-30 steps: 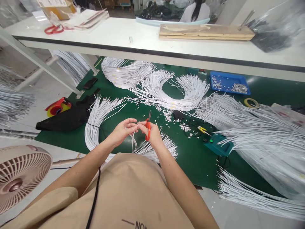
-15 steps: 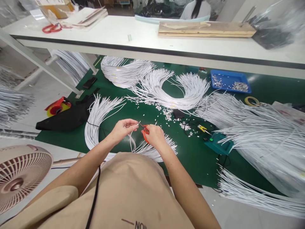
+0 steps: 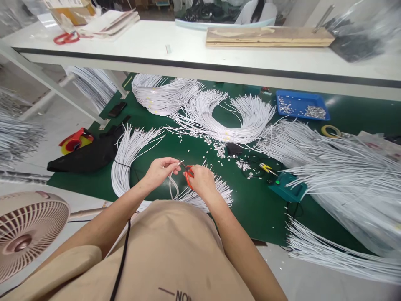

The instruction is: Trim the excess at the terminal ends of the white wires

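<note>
My left hand [image 3: 161, 171] pinches a white cable [image 3: 173, 188] close to its end, and the tip sticks out past my fingers. In my right hand [image 3: 203, 180] are red-handled pliers [image 3: 189, 177], their dark jaws pointing left at the cable's tip. Whether the jaws touch the cable I cannot tell. The cable loops down below my fingers toward a bundle of white cables [image 3: 197, 198] in front of my body. A curved bundle of white cables [image 3: 120, 171] lies left of my left hand. Small silvery pieces [image 3: 221, 149] are scattered beyond my hands.
Coiled cable bundles [image 3: 232, 125] lie at the back under a white shelf [image 3: 188, 54]. A blue tray [image 3: 300, 98] holds small metal parts. At right stand a green device [image 3: 288, 187] and more cables [image 3: 338, 167]. A fan [image 3: 28, 234] is at lower left.
Both hands have shifted very slightly left with the cable and pliers. The view has also moved a little. Nothing has been let go.
</note>
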The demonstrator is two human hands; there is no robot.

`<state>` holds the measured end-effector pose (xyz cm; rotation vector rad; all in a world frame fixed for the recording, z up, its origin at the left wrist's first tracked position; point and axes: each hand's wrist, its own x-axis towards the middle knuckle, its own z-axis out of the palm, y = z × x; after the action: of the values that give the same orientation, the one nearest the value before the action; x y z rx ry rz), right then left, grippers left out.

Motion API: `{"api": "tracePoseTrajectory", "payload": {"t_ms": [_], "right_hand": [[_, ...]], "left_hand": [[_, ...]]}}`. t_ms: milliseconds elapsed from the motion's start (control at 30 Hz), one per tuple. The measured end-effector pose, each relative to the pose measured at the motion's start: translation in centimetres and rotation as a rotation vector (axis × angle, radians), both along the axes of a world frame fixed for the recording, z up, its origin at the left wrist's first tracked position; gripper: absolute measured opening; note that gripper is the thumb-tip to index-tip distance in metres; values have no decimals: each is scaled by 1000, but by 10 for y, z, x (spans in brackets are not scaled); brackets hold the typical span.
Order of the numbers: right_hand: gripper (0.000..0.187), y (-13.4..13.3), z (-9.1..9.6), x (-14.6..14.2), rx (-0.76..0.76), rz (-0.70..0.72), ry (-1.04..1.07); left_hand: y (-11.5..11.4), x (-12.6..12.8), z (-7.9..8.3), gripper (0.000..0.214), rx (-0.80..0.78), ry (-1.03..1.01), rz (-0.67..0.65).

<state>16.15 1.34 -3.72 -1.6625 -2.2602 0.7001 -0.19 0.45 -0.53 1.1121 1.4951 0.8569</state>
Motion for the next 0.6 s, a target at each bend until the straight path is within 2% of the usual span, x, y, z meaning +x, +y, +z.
{"api": "tracePoseTrajectory", "payload": {"t_ms": [100, 200, 300, 367, 467, 600], "right_hand": [[20, 2, -3, 0, -112, -101, 216], [25, 7, -1, -4, -299, -242, 645], [28, 11, 6, -10, -416, -306, 1021], [25, 12, 11, -14, -446, -336, 1120], [21, 12, 16, -17, -473, -393, 1155], [21, 9, 14, -19, -548, -466, 1213]], "left_hand": [[-1, 1, 0, 29, 2, 4, 34], [-2, 3, 2, 30, 5, 14, 48], [-2, 5, 3, 29, 30, 44, 25], [-3, 5, 3, 28, 56, 62, 2], [-4, 5, 2, 28, 82, 78, -28], [-5, 4, 1, 28, 82, 54, -45]]}}
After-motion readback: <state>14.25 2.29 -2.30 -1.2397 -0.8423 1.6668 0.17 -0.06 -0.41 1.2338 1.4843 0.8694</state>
